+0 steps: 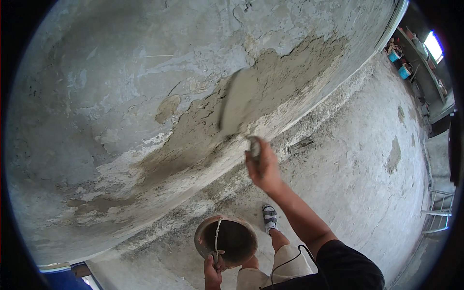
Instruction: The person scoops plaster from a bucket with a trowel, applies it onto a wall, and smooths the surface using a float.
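My right hand [262, 164] is closed on the handle of a trowel [237, 99], whose blurred blade lies against wet grey mortar [302, 65] smeared along the lower part of the rough wall [96, 72]. Low in the view, my left hand [212, 273] grips a round, dark bucket [237, 241] at its near side, where a pale rope handle [217, 234] ends. The bucket's inside is shadowed, so its contents are hard to tell.
A flat tool [300, 145] lies on the concrete floor [353, 183] along the wall's foot. My sandalled foot [269, 217] stands beside the bucket. At the far right are blue buckets [404, 71], a shelf [420, 55], a small window and a metal ladder [440, 210].
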`<state>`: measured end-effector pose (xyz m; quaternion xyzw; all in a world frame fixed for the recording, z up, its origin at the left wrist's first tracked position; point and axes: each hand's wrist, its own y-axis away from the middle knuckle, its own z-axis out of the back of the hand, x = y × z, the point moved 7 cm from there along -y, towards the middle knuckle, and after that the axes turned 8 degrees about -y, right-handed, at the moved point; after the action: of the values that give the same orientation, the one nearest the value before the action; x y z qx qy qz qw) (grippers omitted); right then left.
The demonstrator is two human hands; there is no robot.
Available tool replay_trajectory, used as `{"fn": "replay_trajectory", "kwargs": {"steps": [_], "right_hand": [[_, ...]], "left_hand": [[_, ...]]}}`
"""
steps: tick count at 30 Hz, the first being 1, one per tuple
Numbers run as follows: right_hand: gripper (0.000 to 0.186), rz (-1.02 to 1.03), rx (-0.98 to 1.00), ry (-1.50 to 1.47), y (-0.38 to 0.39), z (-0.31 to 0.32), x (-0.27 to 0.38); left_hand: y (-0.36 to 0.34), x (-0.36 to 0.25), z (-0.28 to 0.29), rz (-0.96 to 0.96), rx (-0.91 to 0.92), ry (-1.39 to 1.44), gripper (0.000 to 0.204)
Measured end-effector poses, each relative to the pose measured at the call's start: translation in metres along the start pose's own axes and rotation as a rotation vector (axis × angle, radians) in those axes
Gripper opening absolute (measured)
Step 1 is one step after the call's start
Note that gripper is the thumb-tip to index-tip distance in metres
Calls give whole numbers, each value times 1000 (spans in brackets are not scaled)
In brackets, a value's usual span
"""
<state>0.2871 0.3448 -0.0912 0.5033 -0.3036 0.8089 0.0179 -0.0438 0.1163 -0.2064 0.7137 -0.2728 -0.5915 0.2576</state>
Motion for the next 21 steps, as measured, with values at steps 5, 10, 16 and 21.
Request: {"fn": "replay_trajectory", "kwargs": {"steps": [5, 10, 16, 21], "right_hand": [[51, 206, 492, 115, 52, -58, 20], [49, 113, 111, 37, 39, -5, 8], [27, 130, 113, 114, 11, -10, -8], [44, -73, 744, 176, 102, -22, 10]], "left_hand": [[0, 0, -10, 36, -5, -9, 59], [6, 6, -8, 47, 6, -36, 59], [22, 3, -20, 7, -54, 19, 58], [64, -42, -44, -133, -11, 137, 55]]}}
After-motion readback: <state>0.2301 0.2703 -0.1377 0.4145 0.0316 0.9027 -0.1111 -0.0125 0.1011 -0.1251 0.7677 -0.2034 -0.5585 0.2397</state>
